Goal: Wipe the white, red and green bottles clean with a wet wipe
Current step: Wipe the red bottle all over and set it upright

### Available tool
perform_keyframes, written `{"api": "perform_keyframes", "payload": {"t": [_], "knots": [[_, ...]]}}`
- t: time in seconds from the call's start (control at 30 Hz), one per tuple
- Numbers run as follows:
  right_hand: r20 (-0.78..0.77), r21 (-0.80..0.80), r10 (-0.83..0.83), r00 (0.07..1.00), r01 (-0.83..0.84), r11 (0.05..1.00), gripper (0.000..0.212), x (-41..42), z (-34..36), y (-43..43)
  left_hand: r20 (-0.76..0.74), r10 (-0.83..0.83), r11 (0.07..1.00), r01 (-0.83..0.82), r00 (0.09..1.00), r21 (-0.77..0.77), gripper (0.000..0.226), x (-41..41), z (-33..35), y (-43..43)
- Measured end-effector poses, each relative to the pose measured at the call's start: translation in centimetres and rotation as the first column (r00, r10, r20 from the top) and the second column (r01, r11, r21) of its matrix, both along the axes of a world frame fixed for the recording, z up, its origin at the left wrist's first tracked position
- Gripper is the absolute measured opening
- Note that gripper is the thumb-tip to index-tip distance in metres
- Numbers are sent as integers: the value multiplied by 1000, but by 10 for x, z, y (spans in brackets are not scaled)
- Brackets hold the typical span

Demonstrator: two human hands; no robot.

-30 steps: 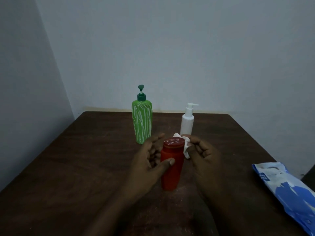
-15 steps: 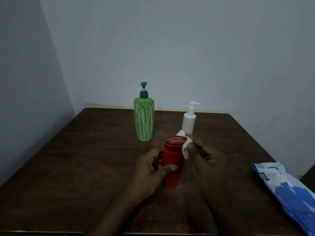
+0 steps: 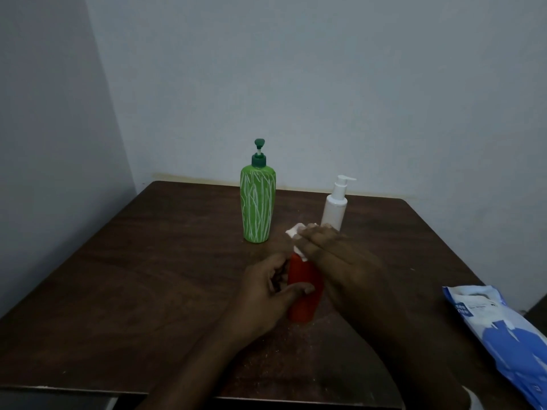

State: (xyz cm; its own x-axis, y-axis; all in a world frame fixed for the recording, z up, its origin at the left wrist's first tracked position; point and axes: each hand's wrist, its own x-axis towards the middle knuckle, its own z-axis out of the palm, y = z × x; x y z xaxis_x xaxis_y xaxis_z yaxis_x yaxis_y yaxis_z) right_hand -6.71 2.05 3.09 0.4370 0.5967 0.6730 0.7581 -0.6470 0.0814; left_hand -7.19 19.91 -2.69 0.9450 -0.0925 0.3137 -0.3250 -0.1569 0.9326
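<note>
Open gap between green bottle [image 3: 258, 202] and white bottle [image 3: 334, 209]

A dark wooden table [image 3: 148, 276] is set into a corner between two pale walls [image 3: 325, 84]. Three bottles are stood upright on it. A green bottle [image 3: 258, 202] is placed toward the back, and a white bottle [image 3: 334, 210] is set near its right, apart from it. A red bottle [image 3: 305, 303] is stood nearer the front. A blue and white pack [image 3: 509, 335] is laid at the right edge, well apart from the bottles and partly cut off by the frame. Pale specks [image 3: 296, 350], possibly dust, are scattered around the red bottle's base.
</note>
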Motion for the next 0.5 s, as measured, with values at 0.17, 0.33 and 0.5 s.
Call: {"api": "perform_keyframes", "payload": {"t": [0.17, 0.33, 0.5], "knots": [[-105, 114, 8, 994, 4, 994, 39, 7, -1, -25, -23, -9, 1000, 9, 1000, 3, 42, 2, -3, 0], [-30, 80, 27, 999, -25, 996, 35, 3, 6, -3, 13, 4, 999, -4, 1000, 37, 41, 2, -1, 0], [-3, -40, 52, 999, -52, 998, 40, 5, 5, 15, 79, 29, 998, -34, 996, 60, 44, -1, -2, 0]]}}
